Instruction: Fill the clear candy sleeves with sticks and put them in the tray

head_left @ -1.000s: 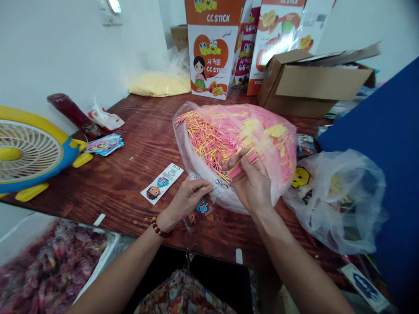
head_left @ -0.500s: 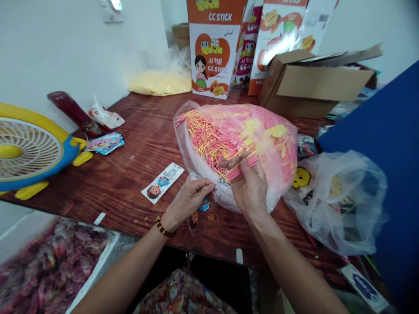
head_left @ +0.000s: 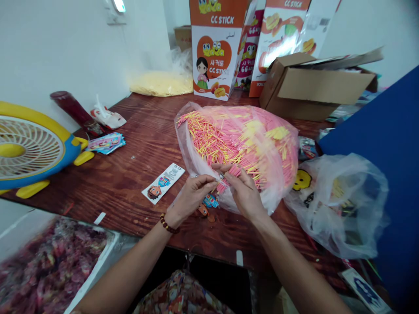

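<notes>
A large clear plastic bag [head_left: 271,192] lies open on the table, full of thin pink and yellow sticks [head_left: 209,139]. In front of its mouth, my left hand [head_left: 191,196] pinches the top edge of a small clear packet [head_left: 209,200] printed with a blue logo and a cartoon face. My right hand [head_left: 245,192] is closed around a small bunch of pink sticks [head_left: 224,185], close by the left fingertips at the packet's top. Whether the stick ends are inside the packet I cannot tell. A printed card [head_left: 163,183] lies left of my left hand.
At the left stands a yellow and blue fan [head_left: 62,148], with printed cards [head_left: 106,143] beside it. Boxes [head_left: 212,52] and an open carton [head_left: 321,89] line the back. A crumpled plastic bag [head_left: 347,205] sits at the right. Below left is a bin of wrapped pieces [head_left: 49,266].
My right hand has moved left and slightly down with the pink sticks, from over the big bag to the small packet. My left hand has stayed nearly in place.
</notes>
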`<control>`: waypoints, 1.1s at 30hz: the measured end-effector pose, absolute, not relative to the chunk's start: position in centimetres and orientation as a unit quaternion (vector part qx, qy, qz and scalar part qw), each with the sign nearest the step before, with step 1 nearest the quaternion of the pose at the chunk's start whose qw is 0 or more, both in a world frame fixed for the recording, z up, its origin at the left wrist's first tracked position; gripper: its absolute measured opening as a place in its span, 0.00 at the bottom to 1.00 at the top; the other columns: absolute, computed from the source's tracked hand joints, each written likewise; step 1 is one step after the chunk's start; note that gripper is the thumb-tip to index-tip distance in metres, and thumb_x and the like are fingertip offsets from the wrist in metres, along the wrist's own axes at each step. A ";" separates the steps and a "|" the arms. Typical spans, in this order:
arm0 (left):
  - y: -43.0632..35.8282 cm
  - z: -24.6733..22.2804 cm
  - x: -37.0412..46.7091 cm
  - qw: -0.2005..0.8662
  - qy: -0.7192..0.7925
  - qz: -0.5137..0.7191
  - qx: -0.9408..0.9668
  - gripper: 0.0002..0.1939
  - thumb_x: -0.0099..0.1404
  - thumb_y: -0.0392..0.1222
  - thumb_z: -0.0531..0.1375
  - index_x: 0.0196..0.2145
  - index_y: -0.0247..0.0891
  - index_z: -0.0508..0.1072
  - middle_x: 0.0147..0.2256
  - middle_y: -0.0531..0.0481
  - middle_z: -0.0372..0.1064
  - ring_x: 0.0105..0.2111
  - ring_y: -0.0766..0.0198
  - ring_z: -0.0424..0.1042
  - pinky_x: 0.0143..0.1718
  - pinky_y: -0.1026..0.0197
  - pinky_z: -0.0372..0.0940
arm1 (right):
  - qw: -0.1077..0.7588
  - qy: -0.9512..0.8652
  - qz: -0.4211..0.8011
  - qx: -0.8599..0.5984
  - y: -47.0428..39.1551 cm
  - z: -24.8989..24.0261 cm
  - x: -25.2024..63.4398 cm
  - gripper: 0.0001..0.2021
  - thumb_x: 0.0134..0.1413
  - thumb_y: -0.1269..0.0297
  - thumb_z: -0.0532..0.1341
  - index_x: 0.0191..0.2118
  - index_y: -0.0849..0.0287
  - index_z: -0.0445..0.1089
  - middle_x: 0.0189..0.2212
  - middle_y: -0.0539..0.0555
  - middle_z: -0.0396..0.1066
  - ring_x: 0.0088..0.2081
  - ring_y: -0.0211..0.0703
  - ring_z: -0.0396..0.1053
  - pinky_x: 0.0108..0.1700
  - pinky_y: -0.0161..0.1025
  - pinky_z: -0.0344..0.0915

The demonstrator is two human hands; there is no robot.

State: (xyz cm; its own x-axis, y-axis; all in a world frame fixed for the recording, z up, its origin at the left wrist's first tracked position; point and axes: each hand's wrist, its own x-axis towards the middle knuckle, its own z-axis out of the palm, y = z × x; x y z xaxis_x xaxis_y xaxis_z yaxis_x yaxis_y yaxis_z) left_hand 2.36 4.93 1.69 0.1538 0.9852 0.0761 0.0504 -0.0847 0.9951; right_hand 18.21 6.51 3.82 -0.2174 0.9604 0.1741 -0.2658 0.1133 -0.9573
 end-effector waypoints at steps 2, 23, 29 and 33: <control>5.1 1.6 2.3 0.511 0.450 0.472 0.560 0.13 0.63 0.49 0.63 0.32 0.35 0.76 0.28 0.53 0.69 0.29 0.68 0.64 0.33 0.66 0.61 | 0.521 -0.537 0.577 -0.327 6.7 4.2 18.7 0.11 0.63 0.58 0.59 0.49 0.51 0.71 0.52 0.53 0.75 0.56 0.45 0.70 0.61 0.49 0.62; 5.4 2.2 2.0 0.515 0.439 0.583 0.450 0.13 0.57 0.50 0.68 0.29 0.35 0.80 0.29 0.51 0.75 0.30 0.67 0.69 0.35 0.64 0.65 | 0.381 -0.714 0.436 -0.393 7.6 5.1 20.5 0.11 0.56 0.55 0.64 0.30 0.56 0.77 0.25 0.49 0.72 0.29 0.40 0.67 0.33 0.36 0.62; 5.2 2.2 0.9 0.523 0.450 0.586 0.425 0.15 0.57 0.51 0.68 0.32 0.35 0.81 0.30 0.50 0.76 0.30 0.66 0.70 0.35 0.64 0.65 | 0.376 -0.698 0.446 -0.416 8.4 5.3 19.8 0.12 0.55 0.54 0.65 0.29 0.57 0.77 0.21 0.49 0.71 0.24 0.37 0.64 0.27 0.35 0.59; 4.7 2.3 -0.1 0.616 0.430 0.509 0.421 0.16 0.52 0.47 0.72 0.35 0.34 0.80 0.33 0.50 0.76 0.30 0.67 0.71 0.34 0.64 0.65 | 0.395 -0.635 0.503 -0.433 8.7 4.7 18.9 0.12 0.53 0.54 0.65 0.28 0.58 0.76 0.19 0.48 0.69 0.19 0.35 0.60 0.22 0.35 0.57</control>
